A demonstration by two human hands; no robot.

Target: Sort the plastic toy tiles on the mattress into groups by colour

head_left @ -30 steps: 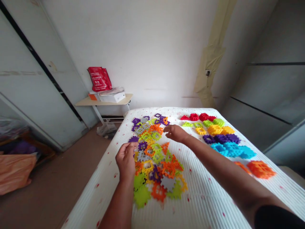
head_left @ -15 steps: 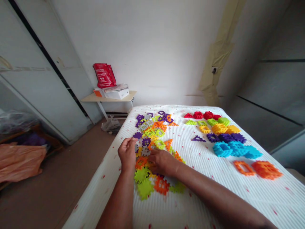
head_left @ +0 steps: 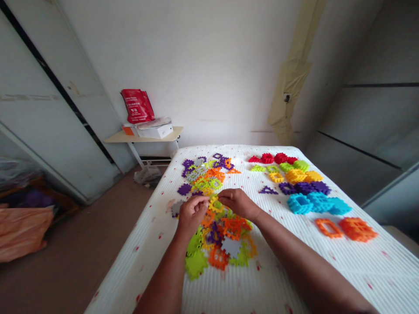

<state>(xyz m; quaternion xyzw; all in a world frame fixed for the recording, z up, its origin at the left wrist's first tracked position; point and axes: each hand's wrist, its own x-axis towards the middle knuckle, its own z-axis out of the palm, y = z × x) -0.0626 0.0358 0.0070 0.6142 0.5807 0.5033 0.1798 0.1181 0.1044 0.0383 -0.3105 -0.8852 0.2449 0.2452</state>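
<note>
Nearest to us, on the white bed cover (head_left: 294, 270), lies a mixed heap of plastic pieces (head_left: 219, 244) in green, orange, grey and purple. Just above this heap our two hands meet. The left hand (head_left: 191, 213) and the right hand (head_left: 237, 203) both have the fingers pinched on one yellow piece (head_left: 214, 203), each hand at its own side of it, so the piece is held a little over the heap. A grey piece (head_left: 176, 208) lies alone just left of the left hand. Farther, the heap goes on with more purple, orange and green pieces (head_left: 206, 172). To the right we see sorted groups: orange pieces (head_left: 356, 229), then blue pieces (head_left: 310, 203), purple, yellow, and red pieces (head_left: 273, 158) at the far edge. Behind the bed stands a small table (head_left: 144, 137) with a red bag (head_left: 137, 106).
</note>
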